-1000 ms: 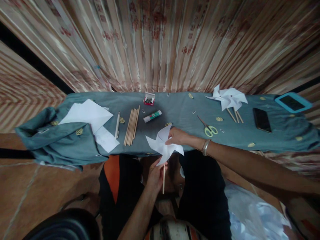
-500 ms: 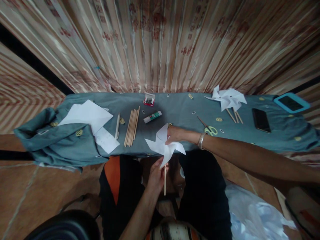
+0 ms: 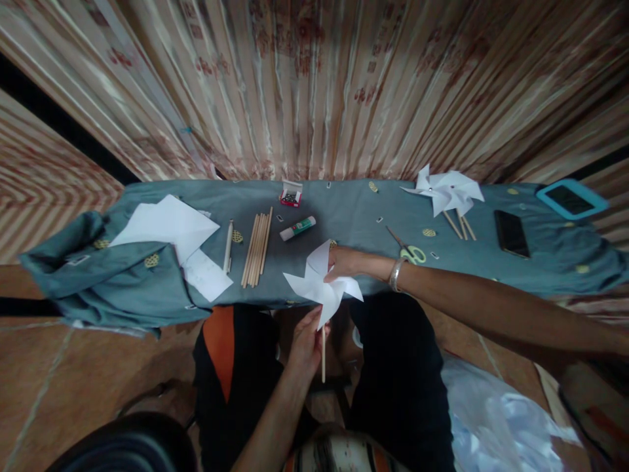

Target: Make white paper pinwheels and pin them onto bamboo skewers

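A white paper pinwheel (image 3: 330, 294) is held over the near edge of the cloth-covered table, above my lap. Its wooden stick (image 3: 323, 360) points down toward me. From below, my left hand (image 3: 307, 341) is closed round the upper part of that stick, just under the paper blades. My right hand (image 3: 341, 263), with a bracelet at the wrist, reaches in from the right and grips the pinwheel near its centre. Its fingertips are partly hidden behind the paper.
On the grey-green cloth (image 3: 354, 219) lie wooden sticks (image 3: 256, 252), a glue stick (image 3: 297, 228), a small box of pins (image 3: 291, 195), a white pen (image 3: 228, 246), scissors (image 3: 410, 251) and white paper (image 3: 164, 226). Finished-looking pinwheels (image 3: 449, 190), a phone (image 3: 512, 234) and a blue-framed tablet (image 3: 571, 198) are rightward.
Both hands keep their hold on the pinwheel and stick, with barely any movement. The whole view has shifted very slightly.
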A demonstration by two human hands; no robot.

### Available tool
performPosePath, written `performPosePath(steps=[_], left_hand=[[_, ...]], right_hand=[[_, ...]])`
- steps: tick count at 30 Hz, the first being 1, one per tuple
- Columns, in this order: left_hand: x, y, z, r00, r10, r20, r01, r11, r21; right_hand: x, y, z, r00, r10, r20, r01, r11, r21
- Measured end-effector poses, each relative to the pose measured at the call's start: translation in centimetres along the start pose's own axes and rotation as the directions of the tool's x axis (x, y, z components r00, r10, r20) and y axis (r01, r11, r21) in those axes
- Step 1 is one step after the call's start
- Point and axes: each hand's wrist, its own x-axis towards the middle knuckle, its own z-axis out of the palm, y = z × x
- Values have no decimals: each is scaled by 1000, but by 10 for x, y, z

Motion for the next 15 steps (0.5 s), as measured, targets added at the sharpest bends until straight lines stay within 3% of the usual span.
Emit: performPosePath(steps=[5, 15], left_hand=[[1, 1, -1, 1000, -6, 22, 5, 999, 43], [5, 0, -1, 999, 8, -37, -5, 998, 64]], right_hand=[[2, 5, 3, 1000, -12, 15, 11, 997, 71], [3, 4, 4, 1000, 3, -19, -1, 992, 123]])
